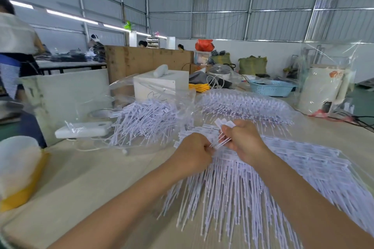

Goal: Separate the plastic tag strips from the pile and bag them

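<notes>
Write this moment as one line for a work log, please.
step: separating | right hand: pinching a few white plastic tag strips | left hand: gripping their thin tails | loose pile: beneath | clear plastic bag of strips: left

tag strips (pixel 293 153) print blurred, no legible text

Two bare forearms enter from bottom edge, no sleeves, gloves, rings or wristbands visible on left hand (pixel 193 152) or right hand (pixel 244 141); nails short.
</notes>
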`<state>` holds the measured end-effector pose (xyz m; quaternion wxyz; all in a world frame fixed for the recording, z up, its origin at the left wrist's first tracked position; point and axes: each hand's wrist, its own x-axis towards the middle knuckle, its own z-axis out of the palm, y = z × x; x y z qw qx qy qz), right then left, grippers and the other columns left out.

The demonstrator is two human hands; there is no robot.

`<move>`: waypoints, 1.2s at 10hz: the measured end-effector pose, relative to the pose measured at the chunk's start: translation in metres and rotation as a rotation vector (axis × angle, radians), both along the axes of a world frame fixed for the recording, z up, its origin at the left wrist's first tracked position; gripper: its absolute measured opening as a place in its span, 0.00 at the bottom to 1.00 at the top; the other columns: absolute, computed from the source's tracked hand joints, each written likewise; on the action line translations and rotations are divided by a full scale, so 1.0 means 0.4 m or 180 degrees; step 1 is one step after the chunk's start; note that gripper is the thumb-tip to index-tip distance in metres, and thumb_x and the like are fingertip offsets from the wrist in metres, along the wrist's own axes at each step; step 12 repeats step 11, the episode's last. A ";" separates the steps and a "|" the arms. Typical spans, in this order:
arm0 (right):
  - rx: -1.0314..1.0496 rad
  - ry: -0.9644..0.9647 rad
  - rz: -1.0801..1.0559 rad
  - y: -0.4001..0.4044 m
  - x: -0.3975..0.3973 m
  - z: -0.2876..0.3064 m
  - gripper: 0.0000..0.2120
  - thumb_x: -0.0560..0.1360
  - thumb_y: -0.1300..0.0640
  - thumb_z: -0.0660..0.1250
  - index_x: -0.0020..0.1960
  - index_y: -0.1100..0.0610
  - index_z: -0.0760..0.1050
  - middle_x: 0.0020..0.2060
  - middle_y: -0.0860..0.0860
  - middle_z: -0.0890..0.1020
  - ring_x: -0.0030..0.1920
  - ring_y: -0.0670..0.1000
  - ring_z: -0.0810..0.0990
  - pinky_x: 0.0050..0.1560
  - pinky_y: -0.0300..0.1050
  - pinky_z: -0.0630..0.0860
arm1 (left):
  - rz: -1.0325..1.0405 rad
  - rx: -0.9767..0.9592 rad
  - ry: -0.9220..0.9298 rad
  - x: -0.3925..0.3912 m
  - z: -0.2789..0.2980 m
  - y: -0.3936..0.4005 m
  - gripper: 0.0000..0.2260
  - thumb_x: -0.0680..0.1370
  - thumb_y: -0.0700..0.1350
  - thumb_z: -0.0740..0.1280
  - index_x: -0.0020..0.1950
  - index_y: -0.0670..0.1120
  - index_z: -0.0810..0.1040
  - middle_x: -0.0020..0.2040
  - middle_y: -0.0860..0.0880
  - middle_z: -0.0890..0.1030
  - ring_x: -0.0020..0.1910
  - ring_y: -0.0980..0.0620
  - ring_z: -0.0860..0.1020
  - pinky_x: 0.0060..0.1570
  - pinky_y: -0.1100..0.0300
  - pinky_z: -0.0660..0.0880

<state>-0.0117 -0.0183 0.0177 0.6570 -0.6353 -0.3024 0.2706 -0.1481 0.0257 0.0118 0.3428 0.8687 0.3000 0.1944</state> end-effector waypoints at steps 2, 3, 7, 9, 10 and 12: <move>0.0012 0.0222 0.0461 0.019 -0.060 -0.005 0.13 0.77 0.61 0.65 0.60 0.64 0.72 0.43 0.57 0.80 0.37 0.54 0.80 0.39 0.49 0.81 | 0.0174 0.0199 -0.0053 -0.081 -0.004 0.054 0.17 0.78 0.37 0.61 0.29 0.45 0.72 0.37 0.44 0.78 0.20 0.60 0.65 0.24 0.69 0.62; -0.0228 -0.0120 0.0674 -0.005 -0.049 -0.013 0.24 0.74 0.53 0.68 0.67 0.54 0.66 0.54 0.53 0.78 0.46 0.55 0.82 0.44 0.49 0.81 | 0.0591 0.0097 -0.0450 -0.137 0.011 0.112 0.18 0.78 0.35 0.62 0.31 0.50 0.77 0.30 0.56 0.79 0.20 0.66 0.70 0.22 0.76 0.63; -0.0231 -0.0680 0.0727 0.026 -0.030 -0.027 0.14 0.75 0.58 0.68 0.59 0.54 0.71 0.50 0.53 0.77 0.38 0.51 0.82 0.37 0.43 0.80 | 0.2229 0.0094 -0.0258 -0.081 0.022 0.396 0.08 0.77 0.34 0.58 0.46 0.32 0.76 0.41 0.42 0.75 0.49 0.40 0.77 0.39 0.60 0.72; -0.0237 -0.0772 0.0814 0.080 -0.046 -0.040 0.10 0.75 0.61 0.67 0.56 0.54 0.73 0.50 0.52 0.77 0.36 0.50 0.81 0.35 0.40 0.78 | 0.2281 0.0441 0.0111 -0.031 0.016 0.418 0.02 0.77 0.35 0.59 0.46 0.40 0.70 0.55 0.37 0.78 0.56 0.41 0.76 0.47 0.58 0.71; -0.0252 -0.0856 0.0891 0.099 -0.060 -0.053 0.09 0.75 0.61 0.67 0.54 0.53 0.73 0.50 0.51 0.77 0.35 0.49 0.82 0.35 0.39 0.79 | 0.2290 0.0754 0.0519 -0.021 -0.006 0.435 0.07 0.76 0.35 0.61 0.52 0.38 0.75 0.55 0.39 0.79 0.57 0.41 0.77 0.53 0.55 0.72; -0.0221 -0.0941 0.0824 0.082 -0.066 -0.052 0.10 0.76 0.62 0.66 0.55 0.54 0.73 0.50 0.50 0.76 0.35 0.48 0.82 0.35 0.38 0.78 | 0.2432 0.0935 0.0954 -0.033 -0.004 0.421 0.12 0.75 0.37 0.60 0.58 0.39 0.74 0.59 0.39 0.77 0.61 0.39 0.73 0.59 0.51 0.71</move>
